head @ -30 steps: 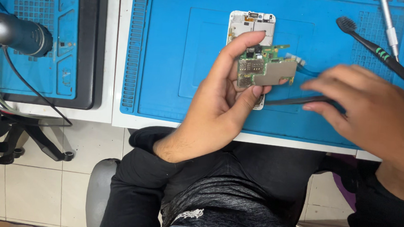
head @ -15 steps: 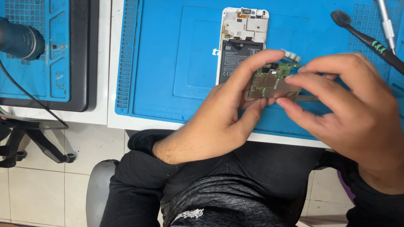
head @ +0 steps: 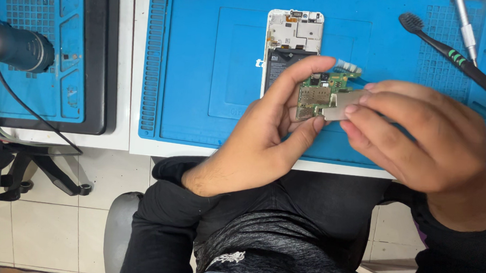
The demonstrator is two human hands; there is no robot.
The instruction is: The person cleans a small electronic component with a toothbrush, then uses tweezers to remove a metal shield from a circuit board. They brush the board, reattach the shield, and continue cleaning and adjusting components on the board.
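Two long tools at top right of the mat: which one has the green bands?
The black brush, lying diagonally with its bristle head at upper left and green bands along its handle. The other, the silver-shafted tool beside it, is plain metal, with no green showing.

The left hand (head: pixel 259 149) covers the lower half of the opened phone (head: pixel 292 41); only the upper frame and part of the battery show above it. The fingers of the right hand (head: pixel 417 141) hide the right end of the circuit board (head: pixel 320 93), and the board's components are too small to identify. Right of the phone, the brush (head: pixel 456 57) handle is cut off by the frame edge, as is the metal tool (head: pixel 466 29) at the top. Left of the phone, the grey cylindrical nozzle (head: pixel 15 46) is cropped.
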